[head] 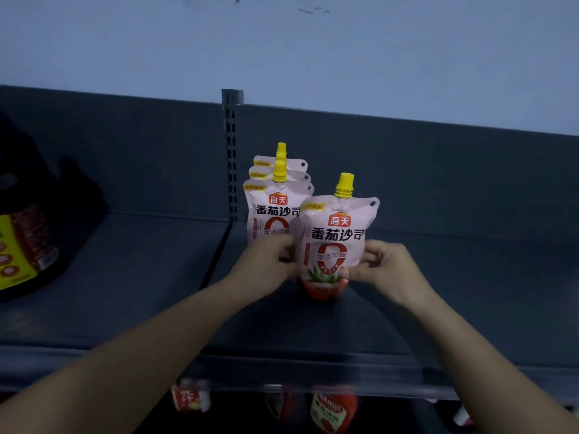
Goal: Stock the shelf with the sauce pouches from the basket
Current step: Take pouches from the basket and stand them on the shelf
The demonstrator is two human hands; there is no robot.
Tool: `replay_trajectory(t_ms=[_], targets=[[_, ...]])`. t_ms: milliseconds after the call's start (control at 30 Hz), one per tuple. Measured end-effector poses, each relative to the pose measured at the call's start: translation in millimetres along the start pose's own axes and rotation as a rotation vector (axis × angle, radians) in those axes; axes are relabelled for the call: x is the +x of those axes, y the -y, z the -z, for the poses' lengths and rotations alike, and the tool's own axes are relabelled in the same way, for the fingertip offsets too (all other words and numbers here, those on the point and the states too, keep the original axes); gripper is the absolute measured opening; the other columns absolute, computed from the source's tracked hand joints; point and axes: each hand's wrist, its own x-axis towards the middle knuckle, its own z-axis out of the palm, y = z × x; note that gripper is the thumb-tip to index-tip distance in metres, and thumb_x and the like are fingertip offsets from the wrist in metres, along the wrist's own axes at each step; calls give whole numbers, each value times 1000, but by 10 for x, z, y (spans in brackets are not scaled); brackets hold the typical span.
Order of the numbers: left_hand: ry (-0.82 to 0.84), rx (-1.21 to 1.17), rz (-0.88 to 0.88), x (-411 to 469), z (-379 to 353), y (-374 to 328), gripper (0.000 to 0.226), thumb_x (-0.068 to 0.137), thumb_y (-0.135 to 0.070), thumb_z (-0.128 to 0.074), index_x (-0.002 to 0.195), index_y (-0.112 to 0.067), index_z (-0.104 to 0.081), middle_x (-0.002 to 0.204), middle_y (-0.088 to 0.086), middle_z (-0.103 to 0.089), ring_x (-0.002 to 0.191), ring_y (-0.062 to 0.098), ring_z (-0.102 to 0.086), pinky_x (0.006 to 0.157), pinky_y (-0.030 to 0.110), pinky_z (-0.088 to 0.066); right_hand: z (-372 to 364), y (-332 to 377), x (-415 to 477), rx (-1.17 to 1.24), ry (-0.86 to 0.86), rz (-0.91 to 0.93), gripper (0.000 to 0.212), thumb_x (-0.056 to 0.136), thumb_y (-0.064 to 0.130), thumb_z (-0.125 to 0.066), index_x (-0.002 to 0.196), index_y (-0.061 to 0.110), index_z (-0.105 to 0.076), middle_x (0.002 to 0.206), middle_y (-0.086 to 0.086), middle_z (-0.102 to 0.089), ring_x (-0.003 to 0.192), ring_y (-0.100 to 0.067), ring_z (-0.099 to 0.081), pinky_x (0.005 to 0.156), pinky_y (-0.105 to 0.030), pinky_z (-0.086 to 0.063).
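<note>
Both arms extended; left hand [275,256], right hand [380,266] fingers pinched closed.

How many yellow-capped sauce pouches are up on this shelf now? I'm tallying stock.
4: one front pouch held upright by both hands, and three in a row behind it beside the upright post. More could be hidden behind.

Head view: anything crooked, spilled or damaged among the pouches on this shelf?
Nothing stands out. The white yellow-capped sauce pouch held by both hands stands upright on the dark shelf, beside an upright row of matching pouches. No spill shows.
</note>
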Motion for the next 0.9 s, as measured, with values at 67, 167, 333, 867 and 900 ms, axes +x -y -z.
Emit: replay_trajectory(t_ms=[67,167,333,867,900], targets=[[-6,-70,50,-52,184,61,19,81,0,-66,97,-11,-69,97,6,-73,91,19,-69,87,42,-55,-173,65,54,-17,-1,4,19,68,-6,-76,83,3,-69,66,-2,-73,59,-6,-63,63,-22,-51],[-43,-87,107,-132,394,184,16,81,2,-66,89,-11,-71,91,10,-74,86,25,-71,86,41,-56,-417,119,129,-53,1,-3,16,67,-1,-79,74,9,-69,71,-10,-71,65,-16,-60,68,-38,-52],[-114,-44,107,-193,507,322,15,82,-1,-65,95,-7,-72,96,9,-74,91,19,-69,89,37,-54,-682,155,191,-102,-32,-8,17,68,2,-79,82,5,-70,77,-11,-72,68,-16,-62,75,-42,-55],[-128,0,62,-184,465,426,20,84,-9,-66,104,-13,-70,102,1,-71,97,12,-64,89,30,-51,-745,202,112,-154,-16,-65,26,73,6,-75,83,25,-61,87,-5,-71,83,-24,-68,84,-40,-55],[-122,20,63,-192,464,452,21,85,-9,-65,105,-13,-69,103,2,-71,97,12,-63,87,27,-51,-751,193,93,-163,-5,-77,26,72,8,-76,86,23,-61,88,-6,-71,83,-24,-67,84,-39,-55]])
